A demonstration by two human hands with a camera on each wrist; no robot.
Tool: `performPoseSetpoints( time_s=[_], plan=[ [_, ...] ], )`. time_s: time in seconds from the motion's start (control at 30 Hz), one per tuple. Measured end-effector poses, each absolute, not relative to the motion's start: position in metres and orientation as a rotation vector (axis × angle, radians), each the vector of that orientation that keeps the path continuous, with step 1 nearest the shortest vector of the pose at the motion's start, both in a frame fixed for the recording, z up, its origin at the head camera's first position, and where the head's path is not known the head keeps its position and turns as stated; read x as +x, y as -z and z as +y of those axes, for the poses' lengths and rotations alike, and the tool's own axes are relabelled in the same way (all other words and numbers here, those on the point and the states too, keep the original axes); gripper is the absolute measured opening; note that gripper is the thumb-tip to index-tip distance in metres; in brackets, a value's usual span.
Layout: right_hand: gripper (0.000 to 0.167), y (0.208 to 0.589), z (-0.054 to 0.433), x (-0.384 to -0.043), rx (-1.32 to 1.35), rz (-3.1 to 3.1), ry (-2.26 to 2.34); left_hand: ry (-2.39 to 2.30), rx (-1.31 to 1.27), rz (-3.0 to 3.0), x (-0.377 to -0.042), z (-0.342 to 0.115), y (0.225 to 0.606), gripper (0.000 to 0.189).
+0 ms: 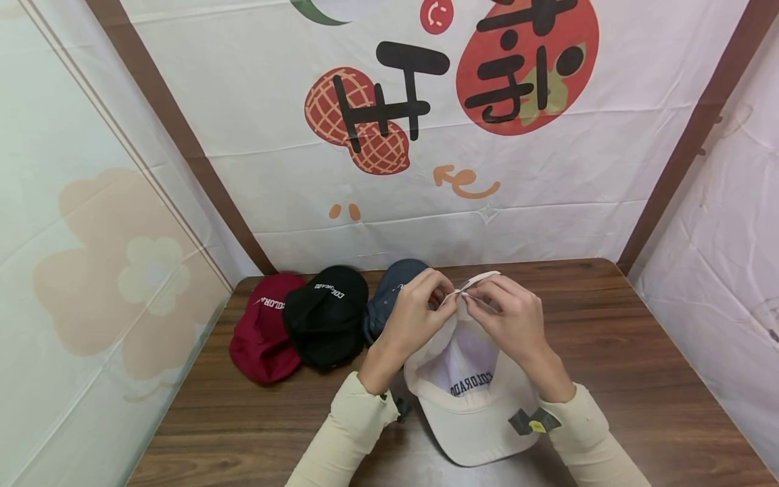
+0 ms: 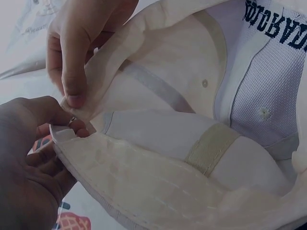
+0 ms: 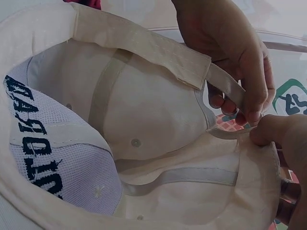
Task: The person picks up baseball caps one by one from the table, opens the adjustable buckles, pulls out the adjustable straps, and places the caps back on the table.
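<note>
A cream baseball cap (image 1: 481, 433) is held with its inside facing me and its brim downward. Dark COLORADO lettering reads mirrored on the white mesh inside its front panel. My left hand (image 1: 420, 304) pinches the thin adjustment strap (image 3: 225, 84) at the back of the cap. The fingers of my right hand (image 1: 511, 314) pinch the back edge of the cap on the other side of the opening, fingertips close to those of the left. A small greyish buckle (image 1: 466, 285) shows between the two hands, partly hidden by the fingers.
On the left of the wooden table (image 1: 633, 379), a dark red cap (image 1: 262, 345), a black cap (image 1: 328, 318) and a navy cap (image 1: 380, 304) stand in a row. A printed white cloth wall (image 1: 255, 176) rises behind the table, with more cloth at both sides.
</note>
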State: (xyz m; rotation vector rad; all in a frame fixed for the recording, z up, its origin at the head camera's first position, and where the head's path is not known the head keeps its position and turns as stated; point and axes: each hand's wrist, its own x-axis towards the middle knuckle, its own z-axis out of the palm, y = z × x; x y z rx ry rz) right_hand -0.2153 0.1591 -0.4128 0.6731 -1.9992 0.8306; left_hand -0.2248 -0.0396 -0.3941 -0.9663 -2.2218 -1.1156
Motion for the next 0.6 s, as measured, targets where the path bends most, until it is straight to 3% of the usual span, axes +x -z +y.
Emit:
performPoseSetpoints(
  time_s=[0.6],
  plan=[
    [0.009, 0.4122, 0.1598, -0.2172, 0.640, -1.991, -0.839, 1.136, -0.945, -2.176, -0.2275, -0.0491, 0.3954, 0.008]
  ],
)
